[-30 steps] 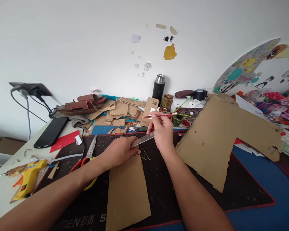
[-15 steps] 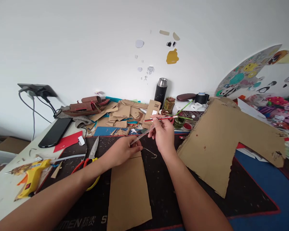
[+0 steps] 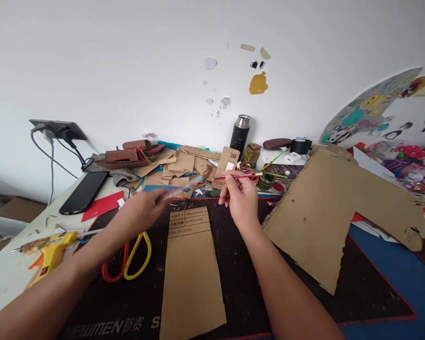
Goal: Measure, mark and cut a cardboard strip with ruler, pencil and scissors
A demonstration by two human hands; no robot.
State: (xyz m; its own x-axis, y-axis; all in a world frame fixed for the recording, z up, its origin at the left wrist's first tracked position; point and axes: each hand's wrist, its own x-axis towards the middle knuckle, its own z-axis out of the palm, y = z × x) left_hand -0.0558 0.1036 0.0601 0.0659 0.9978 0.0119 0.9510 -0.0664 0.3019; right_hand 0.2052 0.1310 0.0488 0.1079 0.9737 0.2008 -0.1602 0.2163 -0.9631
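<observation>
My left hand [image 3: 143, 208], a little blurred, is closed around one end of a clear ruler-like strip [image 3: 180, 189] held above the table; no markings on it can be made out. Between the fingertips of my right hand [image 3: 242, 198] is a red and black pencil [image 3: 241, 176], lying nearly level. Below and between my hands a long cardboard piece [image 3: 193, 278] with printed text at its top lies on the black mat [image 3: 244, 283]. Scissors [image 3: 138, 259] with one red and one yellow handle rest under my left forearm, their blades hidden by it.
A yellow glue gun [image 3: 51, 252] and a black phone-like slab [image 3: 84, 192] lie at left. Behind are a brown model boat [image 3: 127, 158], cardboard scraps [image 3: 180, 163], a black flask [image 3: 240, 137] and paint jars [image 3: 267, 180]. A large cut cardboard sheet [image 3: 315, 208] covers the right side.
My left hand has moved left and up with the clear strip, off the cardboard piece, uncovering its printed text. My right hand holds the pencil in about the same place.
</observation>
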